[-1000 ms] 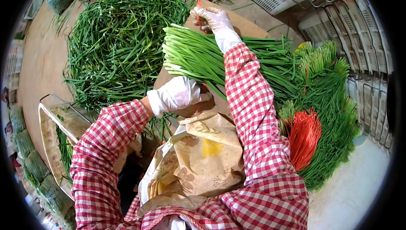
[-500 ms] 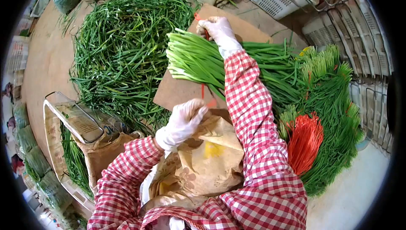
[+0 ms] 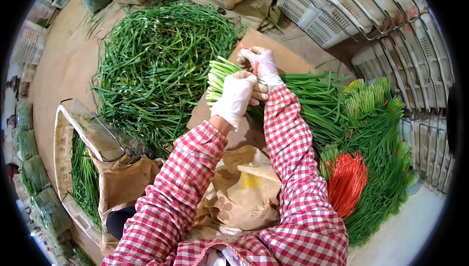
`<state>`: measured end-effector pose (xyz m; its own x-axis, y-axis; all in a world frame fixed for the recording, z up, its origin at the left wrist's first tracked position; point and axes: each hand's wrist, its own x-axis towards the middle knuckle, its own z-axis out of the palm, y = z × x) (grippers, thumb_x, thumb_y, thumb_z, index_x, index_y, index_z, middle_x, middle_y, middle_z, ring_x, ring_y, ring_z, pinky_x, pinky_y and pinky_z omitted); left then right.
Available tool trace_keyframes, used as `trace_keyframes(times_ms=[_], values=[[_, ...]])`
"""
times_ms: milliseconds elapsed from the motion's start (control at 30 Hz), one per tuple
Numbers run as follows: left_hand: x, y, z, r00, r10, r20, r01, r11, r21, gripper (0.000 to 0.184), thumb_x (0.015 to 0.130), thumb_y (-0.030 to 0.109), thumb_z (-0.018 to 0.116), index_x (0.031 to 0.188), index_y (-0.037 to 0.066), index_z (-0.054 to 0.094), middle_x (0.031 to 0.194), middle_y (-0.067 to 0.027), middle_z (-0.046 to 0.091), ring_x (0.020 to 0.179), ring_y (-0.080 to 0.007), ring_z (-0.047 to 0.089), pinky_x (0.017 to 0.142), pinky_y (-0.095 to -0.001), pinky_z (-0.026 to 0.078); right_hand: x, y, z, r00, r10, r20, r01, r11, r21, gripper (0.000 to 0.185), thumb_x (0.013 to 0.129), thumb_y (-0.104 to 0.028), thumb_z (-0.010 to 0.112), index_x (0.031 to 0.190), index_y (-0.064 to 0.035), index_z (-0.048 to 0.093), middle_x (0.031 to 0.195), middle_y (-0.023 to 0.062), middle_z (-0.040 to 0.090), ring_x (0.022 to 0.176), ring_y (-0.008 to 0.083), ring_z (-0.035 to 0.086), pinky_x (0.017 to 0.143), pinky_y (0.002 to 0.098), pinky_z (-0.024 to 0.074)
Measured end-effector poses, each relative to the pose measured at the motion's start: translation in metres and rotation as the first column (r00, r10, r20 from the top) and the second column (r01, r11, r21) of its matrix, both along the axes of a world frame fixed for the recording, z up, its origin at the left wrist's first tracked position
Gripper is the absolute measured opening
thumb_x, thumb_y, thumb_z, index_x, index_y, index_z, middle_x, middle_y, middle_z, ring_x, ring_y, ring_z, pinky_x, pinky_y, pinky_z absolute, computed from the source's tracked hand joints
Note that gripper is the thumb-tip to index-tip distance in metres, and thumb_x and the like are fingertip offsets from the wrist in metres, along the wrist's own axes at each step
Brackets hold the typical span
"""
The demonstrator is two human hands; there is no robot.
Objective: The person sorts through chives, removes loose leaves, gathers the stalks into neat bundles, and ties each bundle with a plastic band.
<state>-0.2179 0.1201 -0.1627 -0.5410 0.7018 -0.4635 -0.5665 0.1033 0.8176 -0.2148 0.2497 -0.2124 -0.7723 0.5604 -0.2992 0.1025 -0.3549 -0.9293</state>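
Note:
Both hands wear whitish gloves and meet over a bunch of long green stalks [image 3: 312, 90] with pale ends at the left, lying on a brown board [image 3: 293, 60]. My right hand [image 3: 261, 65] is closed on a red tie [image 3: 255, 67] at the bunch's far side. Close beside it, my left hand [image 3: 237, 95] lies over the pale ends, its fingers bent together near the tie; what they pinch is hidden. A bundle of red ties [image 3: 347, 185] rests on tied green bunches [image 3: 381, 168] at the right.
A large heap of loose green leaves [image 3: 161, 65] is at the left. An open basket [image 3: 63, 153] with greens stands lower left. Stacked white crates [image 3: 312, 11] line the back and right. Bagged greens [image 3: 36, 173] are along the far left edge.
My left hand has moved up and right from near the apron onto the bunch, beside my right hand. The red tie's end has been brought up over the bunch.

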Motion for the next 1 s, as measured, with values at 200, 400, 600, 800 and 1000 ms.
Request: trace_keyframes(times_ms=[200, 400, 600, 800, 1000], values=[[-0.005, -0.003, -0.004, 0.998, 0.0, 0.066, -0.001, 1.0, 0.007, 0.014, 0.093, 0.015, 0.046, 0.094, 0.003, 0.053, 0.081, -0.013, 0.067, 0.063, -0.019, 0.067, 0.046, -0.0241, 0.05, 0.009, -0.001, 0.009, 0.997, -0.069, 0.018, 0.067, 0.993, 0.095, 0.02, 0.087, -0.012, 0.06, 0.094, 0.0065, 0.061, 0.076, 0.0089, 0.065, 0.064, 0.0158, 0.064, 0.055, 0.0264, 0.0528], [-0.008, -0.001, -0.002, 0.997, -0.039, 0.066, 0.042, 0.998, -0.043, 0.013, 0.094, 0.015, 0.044, 0.094, 0.004, 0.052, 0.08, -0.012, 0.067, 0.064, -0.0212, 0.067, 0.047, -0.0253, 0.051, 0.05, -0.012, 0.022, 0.996, -0.086, 0.029, 0.077, 0.966, 0.246, 0.013, 0.086, -0.007, 0.061, 0.094, 0.0025, 0.065, 0.084, 0.0036, 0.066, 0.072, 0.0094, 0.061, 0.066, 0.0239, 0.0494], [-0.009, -0.005, -0.008, 0.994, -0.029, 0.105, 0.026, 0.999, 0.022, 0.013, 0.094, 0.017, 0.044, 0.094, 0.006, 0.052, 0.08, -0.0123, 0.067, 0.063, -0.0214, 0.067, 0.047, -0.0256, 0.051, 0.056, -0.01, 0.024, 0.995, 0.019, -0.095, 0.0, 0.981, 0.192, 0.011, 0.086, -0.006, 0.06, 0.092, 0.001, 0.065, 0.079, 0.0002, 0.064, 0.07, 0.0064, 0.056, 0.064, 0.0225, 0.0474], [-0.009, -0.006, -0.008, 0.992, -0.024, 0.124, 0.017, 0.998, 0.059, 0.014, 0.094, 0.018, 0.045, 0.092, 0.007, 0.053, 0.08, -0.0127, 0.068, 0.063, -0.0219, 0.067, 0.046, -0.0247, 0.05, 0.061, -0.015, 0.024, 0.994, 0.003, -0.106, 0.026, 0.961, 0.275, 0.01, 0.085, -0.007, 0.061, 0.09, 0.0002, 0.066, 0.078, -0.0001, 0.064, 0.07, 0.0062, 0.057, 0.064, 0.0218, 0.0472], [-0.005, -0.004, -0.014, 0.998, -0.034, 0.057, 0.029, 0.996, 0.085, 0.016, 0.092, 0.017, 0.044, 0.09, 0.005, 0.053, 0.076, -0.0124, 0.066, 0.058, -0.0194, 0.064, 0.046, -0.0249, 0.049, 0.052, -0.01, 0.009, 0.978, -0.194, 0.075, 0.103, 0.764, 0.636, 0.028, 0.089, -0.017, 0.057, 0.111, -0.0005, 0.059, 0.1, 0.0081, 0.067, 0.073, 0.0086, 0.06, 0.068, 0.0227, 0.0491]])
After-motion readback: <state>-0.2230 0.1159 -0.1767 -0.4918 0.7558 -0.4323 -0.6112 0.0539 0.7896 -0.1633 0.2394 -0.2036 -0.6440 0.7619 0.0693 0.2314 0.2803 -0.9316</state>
